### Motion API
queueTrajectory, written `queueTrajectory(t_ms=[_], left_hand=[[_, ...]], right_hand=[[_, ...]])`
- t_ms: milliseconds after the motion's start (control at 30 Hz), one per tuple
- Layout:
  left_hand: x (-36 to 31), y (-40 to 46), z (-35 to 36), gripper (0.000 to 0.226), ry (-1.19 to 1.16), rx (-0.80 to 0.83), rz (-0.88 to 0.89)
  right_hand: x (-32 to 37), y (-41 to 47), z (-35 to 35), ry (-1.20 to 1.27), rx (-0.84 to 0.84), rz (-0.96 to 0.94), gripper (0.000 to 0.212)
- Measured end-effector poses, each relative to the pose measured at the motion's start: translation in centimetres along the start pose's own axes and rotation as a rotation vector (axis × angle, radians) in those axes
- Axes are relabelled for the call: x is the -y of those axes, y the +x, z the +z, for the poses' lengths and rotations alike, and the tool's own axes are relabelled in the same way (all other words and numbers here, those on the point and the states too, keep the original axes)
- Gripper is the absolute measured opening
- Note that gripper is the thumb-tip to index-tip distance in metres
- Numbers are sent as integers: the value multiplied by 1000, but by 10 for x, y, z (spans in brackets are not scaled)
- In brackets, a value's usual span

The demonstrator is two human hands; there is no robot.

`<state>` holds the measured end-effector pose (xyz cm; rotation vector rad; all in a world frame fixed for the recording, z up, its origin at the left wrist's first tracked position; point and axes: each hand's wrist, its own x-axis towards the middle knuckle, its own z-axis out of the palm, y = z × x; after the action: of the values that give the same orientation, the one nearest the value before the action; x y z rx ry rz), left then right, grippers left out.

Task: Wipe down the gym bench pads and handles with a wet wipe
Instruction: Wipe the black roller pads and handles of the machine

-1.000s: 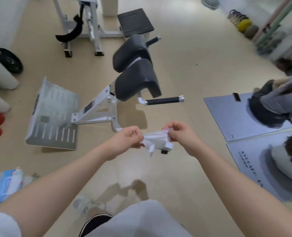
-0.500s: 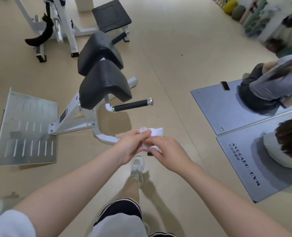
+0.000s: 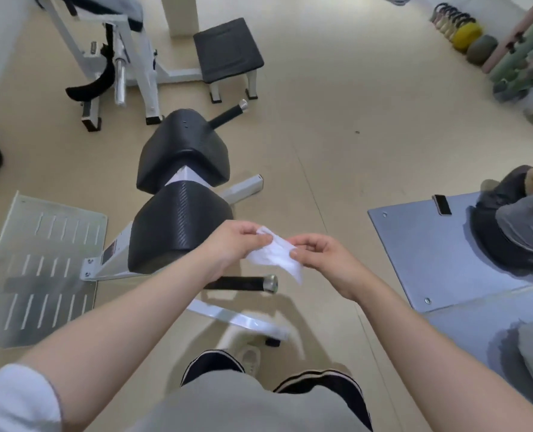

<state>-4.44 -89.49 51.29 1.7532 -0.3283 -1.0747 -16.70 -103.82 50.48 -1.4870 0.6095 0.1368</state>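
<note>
Both hands, left (image 3: 232, 244) and right (image 3: 321, 260), pinch the wet wipe (image 3: 274, 255) stretched between them.

No text or label is sharp enough to read.

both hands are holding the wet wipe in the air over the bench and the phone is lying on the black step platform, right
Not quite. The phone lies on the grey floor mat, not the black step, as the head view shows. Both the left hand and right hand do hold the wet wipe.
</note>
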Motion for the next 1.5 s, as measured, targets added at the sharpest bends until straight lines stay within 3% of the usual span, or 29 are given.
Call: queueTrajectory(t_ms=[233, 367, 433, 633, 800, 900, 967, 1067, 1167, 1267, 1367, 1500], left_hand=[[-15, 65, -6, 13, -2, -422, -38], [-29, 106, 16, 15, -93, -666, 24], [-41, 126, 37, 16, -90, -774, 40], [-67, 165, 94, 10, 30, -1078, 100], [-58, 166, 100, 5, 258, -1271, 151], [-43, 156, 90, 28, 365, -1297, 83], [-31, 144, 86, 37, 404, -1284, 52], [-18, 122, 66, 44, 282, -1292, 19], [-7, 102, 28, 40, 186, -1345, 9], [6, 86, -19, 33, -58, -1461, -1], [34, 77, -61, 28, -309, -1577, -180], [86, 72, -96, 28, -636, -1572, -474]], right_hand=[[30, 106, -39, -149, 107, 113, 25], [38, 163, -56, -103, -102, 214, 29], [49, 180, -68, -87, -89, 200, 22], [83, 209, -100, -88, 280, 124, 14], [91, 219, -87, 169, 669, 205, 25], [90, 222, -63, 187, 849, 226, 29], [87, 227, -43, 137, 865, 279, 24], [86, 237, -4, -21, 870, 368, 18], [88, 251, 38, -167, 851, 381, 13], [98, 265, 84, -267, 910, 371, 19], [107, 277, 131, -491, 871, 244, 19], [107, 297, 189, -737, 864, 27, 20]])
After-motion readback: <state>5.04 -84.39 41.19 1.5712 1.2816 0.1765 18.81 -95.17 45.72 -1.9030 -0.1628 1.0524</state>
